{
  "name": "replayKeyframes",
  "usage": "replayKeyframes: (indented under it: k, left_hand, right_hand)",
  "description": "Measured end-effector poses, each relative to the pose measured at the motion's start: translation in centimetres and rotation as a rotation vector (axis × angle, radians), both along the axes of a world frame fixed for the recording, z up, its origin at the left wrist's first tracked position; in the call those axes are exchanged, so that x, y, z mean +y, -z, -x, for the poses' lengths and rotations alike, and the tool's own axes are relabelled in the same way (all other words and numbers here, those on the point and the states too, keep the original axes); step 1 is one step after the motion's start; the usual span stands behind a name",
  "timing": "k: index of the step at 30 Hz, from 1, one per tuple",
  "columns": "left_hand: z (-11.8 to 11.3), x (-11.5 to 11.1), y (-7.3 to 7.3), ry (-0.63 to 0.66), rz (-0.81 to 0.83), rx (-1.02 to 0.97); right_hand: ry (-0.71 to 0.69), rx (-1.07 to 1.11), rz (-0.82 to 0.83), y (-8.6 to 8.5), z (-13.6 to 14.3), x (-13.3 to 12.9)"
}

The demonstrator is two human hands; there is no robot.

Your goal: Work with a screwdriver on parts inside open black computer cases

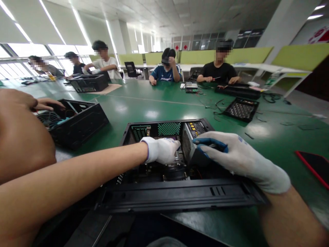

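A black computer case (180,192) lies on its side before me with its interior exposed. My left hand (166,150), in a white glove, reaches down into it over the motherboard (178,158); its fingertips are mostly hidden, so I cannot see whether they hold anything. Beside it sits a grey power supply (189,144) with yellow labels on top. My right hand (231,151), in a white glove with blue-coated fingers, rests at the power supply's right side. Its thumb and fingers are curved and apart, with nothing visible between them. A round cooling fan (175,175) sits low in the case.
At left a co-worker's bare arm and hand reach into another black case (79,123). A red-edged black phone-like object (315,168) lies at right. Beyond are a perforated black panel (241,109), loose cables (272,97), and several people seated around the green table (151,106).
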State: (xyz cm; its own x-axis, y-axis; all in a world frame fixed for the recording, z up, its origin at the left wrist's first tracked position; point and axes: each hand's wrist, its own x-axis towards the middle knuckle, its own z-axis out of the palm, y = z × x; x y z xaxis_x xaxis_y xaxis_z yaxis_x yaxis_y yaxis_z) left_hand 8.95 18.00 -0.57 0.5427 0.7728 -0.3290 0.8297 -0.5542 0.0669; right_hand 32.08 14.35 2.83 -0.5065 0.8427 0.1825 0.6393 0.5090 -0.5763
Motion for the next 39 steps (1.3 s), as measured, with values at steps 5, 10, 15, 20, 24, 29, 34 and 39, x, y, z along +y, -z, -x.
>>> replayKeyframes:
  k: [5, 10, 15, 20, 24, 29, 34, 39]
  left_hand:
    - [-1.5, 2.6, 4.5, 0.007, 0.075, 0.105]
    - [-0.9, 3.7, 6.2, 0.008, 0.039, 0.055]
    - [-0.9, 4.2, 5.9, -0.004, 0.042, 0.039]
    - [-0.7, 4.7, 6.0, 0.019, 0.052, 0.035]
    - [-0.6, 5.0, 5.8, 0.045, 0.022, 0.012]
    - [-0.7, 5.0, 5.6, 0.017, 0.026, -0.008]
    - [-1.0, 4.7, 6.0, 0.027, 0.040, -0.009]
    - [-0.9, 4.7, 5.5, 0.059, -0.056, 0.017]
  right_hand:
    - [-0.055, 0.002, -0.037, 0.3, -0.2, 0.0]
    - [-0.082, 0.025, -0.082, 0.9, -0.2, 0.1]
    - [-0.093, 0.006, -0.105, 0.9, -0.2, 0.1]
    - [-0.092, -0.012, -0.092, 0.9, -0.2, 0.2]
    - [-0.081, -0.036, -0.085, 1.0, -0.2, 0.3]
    - [-0.060, -0.043, -0.080, 1.2, -0.2, 0.3]
    - [-0.051, -0.057, -0.086, 1.2, -0.2, 0.3]
    - [-0.071, -0.071, -0.084, 1.2, -0.3, 0.3]
